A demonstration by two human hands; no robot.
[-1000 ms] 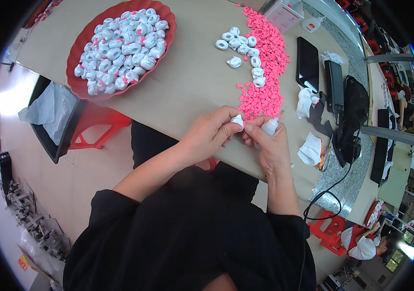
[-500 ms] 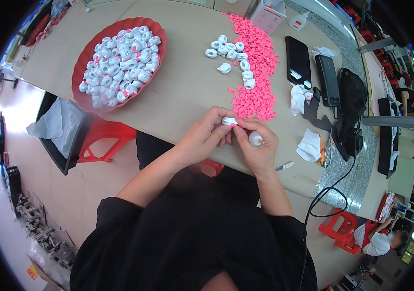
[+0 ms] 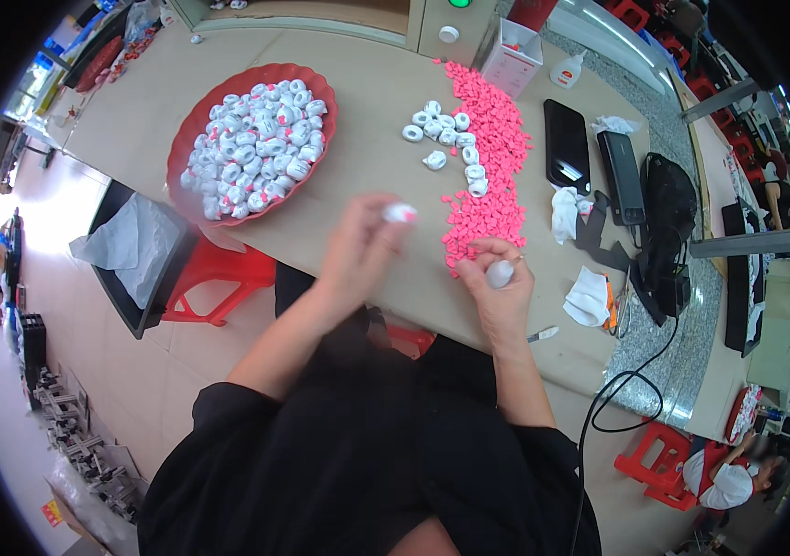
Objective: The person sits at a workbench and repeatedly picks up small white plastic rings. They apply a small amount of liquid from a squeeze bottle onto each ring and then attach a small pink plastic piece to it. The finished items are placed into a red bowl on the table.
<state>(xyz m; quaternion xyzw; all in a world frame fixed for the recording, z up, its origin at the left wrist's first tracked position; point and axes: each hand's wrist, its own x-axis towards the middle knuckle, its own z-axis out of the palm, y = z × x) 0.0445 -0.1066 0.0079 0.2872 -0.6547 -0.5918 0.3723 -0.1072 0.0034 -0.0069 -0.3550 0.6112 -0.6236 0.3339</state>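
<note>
My left hand [image 3: 355,252], somewhat blurred, pinches a small white rounded piece [image 3: 400,213] with a pink bit on it, above the bare table. My right hand [image 3: 502,301] is closed around a small white bottle [image 3: 500,274], whose rounded end shows between the fingers. Its thumb and forefinger come together at the near end of a long heap of small pink pieces [image 3: 488,139]; whether they pinch one I cannot make out. Beyond the hands, several similar white pieces [image 3: 434,160] lie along the heap's left side. A red scalloped bowl [image 3: 177,171] full of white-and-pink pieces stands at the left.
Right of the heap lie a black phone [image 3: 566,146], a black box-shaped device [image 3: 622,176], a cable [image 3: 622,375] and white cloths [image 3: 586,295]. A small brush-like tool [image 3: 543,334] is near the table's front edge. A red stool [image 3: 228,283] and dark bin [image 3: 168,269] stand left.
My hands have separated. The left has moved leftward with the white piece; the right has left it and sits at the pink heap, still holding the bottle. The view has shifted slightly.
</note>
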